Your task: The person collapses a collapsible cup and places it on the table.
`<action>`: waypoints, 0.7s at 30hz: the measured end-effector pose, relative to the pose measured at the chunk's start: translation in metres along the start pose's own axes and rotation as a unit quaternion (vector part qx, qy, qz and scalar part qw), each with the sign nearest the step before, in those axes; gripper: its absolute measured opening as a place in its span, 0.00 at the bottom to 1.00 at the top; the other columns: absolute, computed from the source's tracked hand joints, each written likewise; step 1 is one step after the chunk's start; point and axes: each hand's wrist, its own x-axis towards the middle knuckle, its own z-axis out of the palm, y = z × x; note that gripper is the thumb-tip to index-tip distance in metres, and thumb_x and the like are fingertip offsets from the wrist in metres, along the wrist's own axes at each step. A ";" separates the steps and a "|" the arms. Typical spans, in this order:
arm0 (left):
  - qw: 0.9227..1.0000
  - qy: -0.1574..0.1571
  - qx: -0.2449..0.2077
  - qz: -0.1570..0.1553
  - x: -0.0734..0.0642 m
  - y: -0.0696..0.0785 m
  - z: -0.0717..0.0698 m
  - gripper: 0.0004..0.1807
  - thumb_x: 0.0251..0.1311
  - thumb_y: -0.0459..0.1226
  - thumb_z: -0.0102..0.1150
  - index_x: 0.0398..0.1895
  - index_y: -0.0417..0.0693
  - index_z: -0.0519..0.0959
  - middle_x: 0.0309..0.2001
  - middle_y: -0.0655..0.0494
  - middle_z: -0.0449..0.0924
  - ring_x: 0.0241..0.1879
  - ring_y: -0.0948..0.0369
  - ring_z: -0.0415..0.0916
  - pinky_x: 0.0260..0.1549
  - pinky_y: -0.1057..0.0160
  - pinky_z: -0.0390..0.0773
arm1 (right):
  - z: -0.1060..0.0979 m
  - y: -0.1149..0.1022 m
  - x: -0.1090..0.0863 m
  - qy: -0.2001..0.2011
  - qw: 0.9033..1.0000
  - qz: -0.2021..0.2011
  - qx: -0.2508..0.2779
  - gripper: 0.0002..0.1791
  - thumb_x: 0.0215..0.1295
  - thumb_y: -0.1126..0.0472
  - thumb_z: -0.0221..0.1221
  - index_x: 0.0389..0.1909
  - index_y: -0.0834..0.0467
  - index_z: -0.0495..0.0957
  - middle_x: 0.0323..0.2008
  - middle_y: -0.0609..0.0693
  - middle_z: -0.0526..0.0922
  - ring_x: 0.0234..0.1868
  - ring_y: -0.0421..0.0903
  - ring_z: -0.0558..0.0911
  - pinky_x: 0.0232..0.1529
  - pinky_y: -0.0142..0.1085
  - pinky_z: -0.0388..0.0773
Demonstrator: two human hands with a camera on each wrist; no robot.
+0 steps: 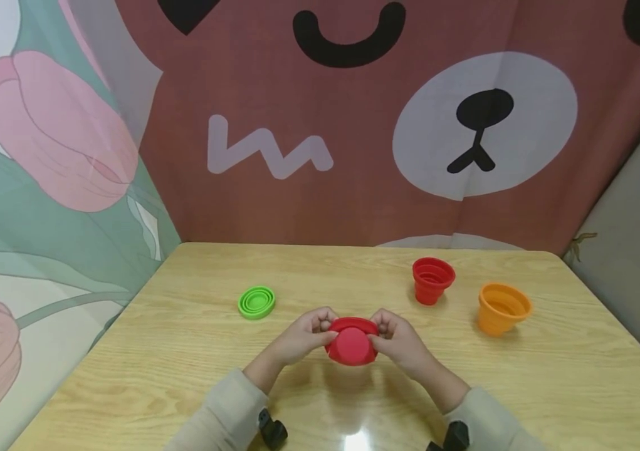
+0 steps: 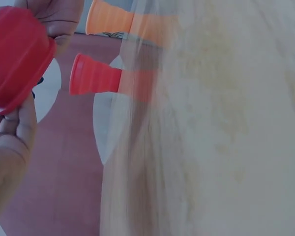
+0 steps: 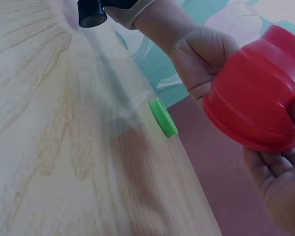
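Observation:
Both hands hold a red collapsible cup (image 1: 353, 347) above the table, its round base turned toward me. My left hand (image 1: 304, 337) pinches one side between thumb and curled fingers. On the opposite side, my right hand (image 1: 402, 346) grips it the same way, the thumb pressing beside the base. The right wrist view shows the ribbed wall of this red cup (image 3: 258, 93) bent inward near the right thumb. In the left wrist view the red cup (image 2: 17, 54) is cut off by the frame edge.
A green collapsible cup (image 1: 256, 302), folded flat, lies on the wooden table (image 1: 173, 357) to the left. Toward the back right stand a second red cup (image 1: 433, 280) and an orange cup (image 1: 503, 308), both expanded and upright. A printed curtain (image 1: 274, 207) hangs behind the table.

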 end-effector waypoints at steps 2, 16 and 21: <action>0.999 -0.024 -0.045 0.010 0.000 -0.001 -0.001 0.10 0.57 0.28 0.46 0.37 0.26 0.63 0.27 0.58 0.73 0.27 0.68 0.71 0.28 0.72 0.72 | -0.001 0.000 0.000 -0.019 1.000 -0.012 0.007 0.05 0.51 0.76 0.51 0.28 0.72 0.63 0.22 0.45 0.71 0.24 0.37 0.70 0.24 0.26 0.70; 0.978 -0.105 -0.177 0.018 0.002 -0.012 0.001 0.08 0.60 0.27 0.36 0.37 0.45 0.66 0.30 0.60 0.75 0.27 0.67 0.72 0.28 0.69 0.72 | -0.010 0.007 -0.003 -0.079 0.997 0.013 0.002 0.08 0.54 0.71 0.51 0.33 0.72 0.65 0.26 0.49 0.73 0.27 0.38 0.72 0.27 0.28 0.72; 0.979 -0.062 -0.195 0.025 0.004 -0.010 0.004 0.06 0.60 0.28 0.40 0.37 0.45 0.67 0.31 0.60 0.73 0.30 0.66 0.70 0.31 0.70 0.71 | -0.013 0.016 -0.003 -0.108 0.982 -0.032 0.154 0.08 0.59 0.71 0.45 0.35 0.60 0.70 0.29 0.45 0.74 0.31 0.37 0.73 0.32 0.27 0.71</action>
